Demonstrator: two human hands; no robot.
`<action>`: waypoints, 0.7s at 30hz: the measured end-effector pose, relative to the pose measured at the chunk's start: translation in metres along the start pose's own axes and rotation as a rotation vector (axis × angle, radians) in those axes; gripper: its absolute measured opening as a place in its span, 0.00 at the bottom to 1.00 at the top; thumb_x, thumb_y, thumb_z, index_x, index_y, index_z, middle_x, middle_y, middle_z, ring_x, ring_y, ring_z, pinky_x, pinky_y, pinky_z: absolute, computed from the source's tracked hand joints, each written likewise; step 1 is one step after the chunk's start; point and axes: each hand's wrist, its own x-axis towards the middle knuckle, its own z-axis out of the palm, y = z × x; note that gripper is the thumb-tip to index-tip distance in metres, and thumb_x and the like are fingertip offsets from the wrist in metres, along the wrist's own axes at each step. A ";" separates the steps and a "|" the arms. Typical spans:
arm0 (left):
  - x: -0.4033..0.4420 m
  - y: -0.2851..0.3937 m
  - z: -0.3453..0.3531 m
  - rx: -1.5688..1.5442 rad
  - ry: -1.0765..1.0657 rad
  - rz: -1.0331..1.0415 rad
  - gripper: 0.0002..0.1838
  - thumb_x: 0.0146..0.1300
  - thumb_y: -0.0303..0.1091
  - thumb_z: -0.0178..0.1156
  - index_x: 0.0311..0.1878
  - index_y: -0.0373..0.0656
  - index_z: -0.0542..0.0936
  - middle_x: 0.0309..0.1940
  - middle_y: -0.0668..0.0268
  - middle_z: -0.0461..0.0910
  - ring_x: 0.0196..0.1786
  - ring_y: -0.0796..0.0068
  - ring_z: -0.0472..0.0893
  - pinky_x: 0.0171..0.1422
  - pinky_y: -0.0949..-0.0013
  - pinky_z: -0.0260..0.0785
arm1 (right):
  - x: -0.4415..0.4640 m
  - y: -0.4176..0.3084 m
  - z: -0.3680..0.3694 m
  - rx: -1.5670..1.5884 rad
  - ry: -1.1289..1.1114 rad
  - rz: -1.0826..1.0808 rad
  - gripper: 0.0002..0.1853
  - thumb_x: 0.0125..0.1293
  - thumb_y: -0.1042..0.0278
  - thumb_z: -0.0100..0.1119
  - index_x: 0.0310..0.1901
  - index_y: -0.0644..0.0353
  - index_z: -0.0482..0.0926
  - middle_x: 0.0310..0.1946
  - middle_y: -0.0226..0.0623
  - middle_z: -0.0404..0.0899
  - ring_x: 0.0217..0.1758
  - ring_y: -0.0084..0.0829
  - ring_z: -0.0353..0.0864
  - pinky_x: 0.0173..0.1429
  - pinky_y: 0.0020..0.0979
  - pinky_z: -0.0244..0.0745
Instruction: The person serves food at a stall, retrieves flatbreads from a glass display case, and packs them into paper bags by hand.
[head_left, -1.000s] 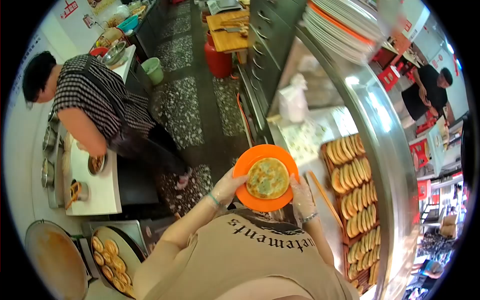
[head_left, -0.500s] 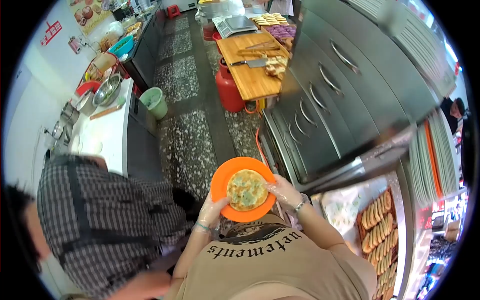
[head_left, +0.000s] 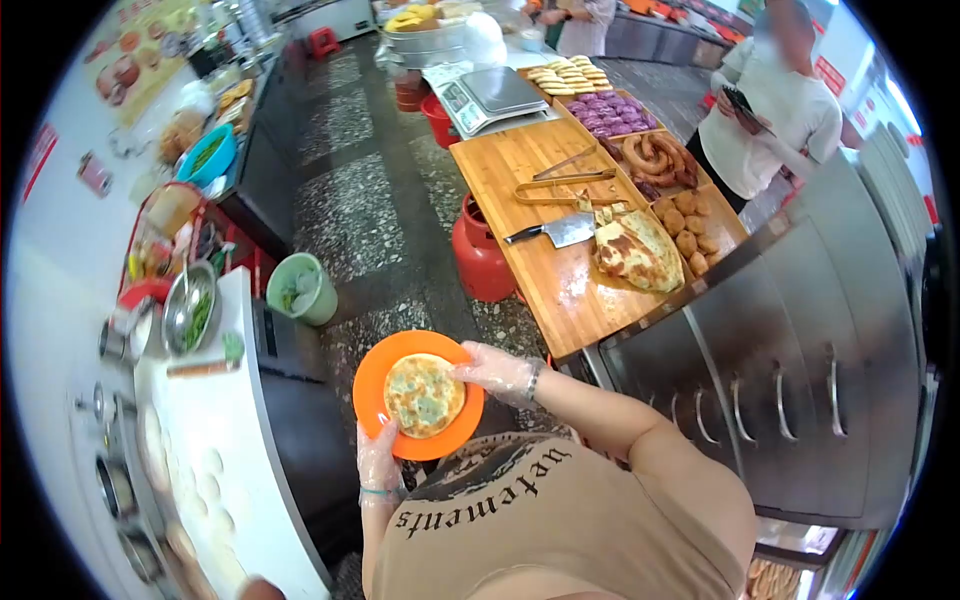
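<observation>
Flatbread (head_left: 425, 397) sitting on an orange plate (head_left: 371, 382) over the floor (head_left: 345, 215)
Left fingers (head_left: 386, 436) and right fingers (head_left: 470, 371) are gripping the plate; if those plastic gloves (head_left: 506, 377) are slipping, it's probably tipping and dumping the bread.

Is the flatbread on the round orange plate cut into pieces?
No, the round, browned flatbread lies in one piece on the orange plate.

**Aisle open ahead of grip, both sides boxed**

Floor strip (head_left: 375, 220) runs forward past orange plate (head_left: 369, 400). Left of left hand (head_left: 378, 462): white counter (head_left: 240, 410); green bin (head_left: 303, 290) beside it narrows the way. Ahead-right of grip: wooden board (head_left: 500, 180), red gas cylinder (head_left: 482, 255) by its near edge. Cleaver (head_left: 570, 231), tongs (head_left: 572, 199), flatbread (head_left: 640, 250) block across board. Right of right hand (head_left: 498, 375): steel cabinet (head_left: 775, 350), handles protruding.
</observation>
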 end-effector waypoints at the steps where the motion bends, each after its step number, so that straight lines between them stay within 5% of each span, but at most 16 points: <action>1: 0.036 0.007 -0.005 0.021 -0.031 -0.024 0.27 0.65 0.23 0.55 0.67 0.40 0.63 0.60 0.60 0.71 0.60 0.67 0.75 0.64 0.63 0.70 | 0.033 -0.002 -0.008 0.025 0.037 -0.005 0.17 0.70 0.68 0.56 0.56 0.65 0.68 0.51 0.37 0.77 0.55 0.23 0.76 0.61 0.28 0.72; 5: 0.194 0.063 0.020 0.181 -0.160 -0.143 0.27 0.66 0.21 0.53 0.68 0.40 0.62 0.59 0.60 0.72 0.60 0.67 0.74 0.65 0.63 0.68 | 0.121 -0.062 -0.046 0.143 0.258 -0.138 0.17 0.70 0.59 0.57 0.51 0.65 0.73 0.42 0.34 0.79 0.43 0.21 0.78 0.46 0.28 0.77; 11: 0.385 0.132 0.148 0.329 -0.714 0.022 0.26 0.67 0.31 0.57 0.65 0.36 0.62 0.60 0.61 0.70 0.62 0.72 0.71 0.68 0.66 0.62 | 0.154 -0.164 -0.140 0.119 0.657 -0.147 0.19 0.70 0.49 0.53 0.47 0.57 0.78 0.36 0.28 0.81 0.35 0.20 0.78 0.39 0.26 0.75; 13: 0.435 0.147 0.183 0.452 -0.725 -0.083 0.28 0.69 0.35 0.56 0.67 0.41 0.60 0.55 0.61 0.73 0.52 0.74 0.77 0.52 0.70 0.74 | 0.173 -0.173 -0.179 0.190 0.834 -0.210 0.19 0.69 0.49 0.55 0.48 0.57 0.78 0.38 0.28 0.82 0.34 0.20 0.79 0.37 0.26 0.75; 15: 0.476 0.155 0.212 0.432 -0.762 -0.066 0.28 0.69 0.38 0.56 0.68 0.44 0.59 0.50 0.60 0.74 0.44 0.74 0.80 0.44 0.73 0.75 | 0.201 -0.168 -0.244 0.297 0.972 -0.202 0.18 0.71 0.52 0.53 0.51 0.58 0.76 0.39 0.28 0.82 0.38 0.21 0.81 0.40 0.27 0.78; 21: 0.602 0.180 0.226 0.542 -0.689 -0.146 0.25 0.70 0.37 0.54 0.67 0.45 0.62 0.46 0.61 0.76 0.39 0.74 0.80 0.42 0.74 0.75 | 0.311 -0.161 -0.400 0.765 1.354 -0.558 0.13 0.74 0.55 0.48 0.46 0.56 0.75 0.39 0.27 0.81 0.40 0.20 0.80 0.41 0.29 0.79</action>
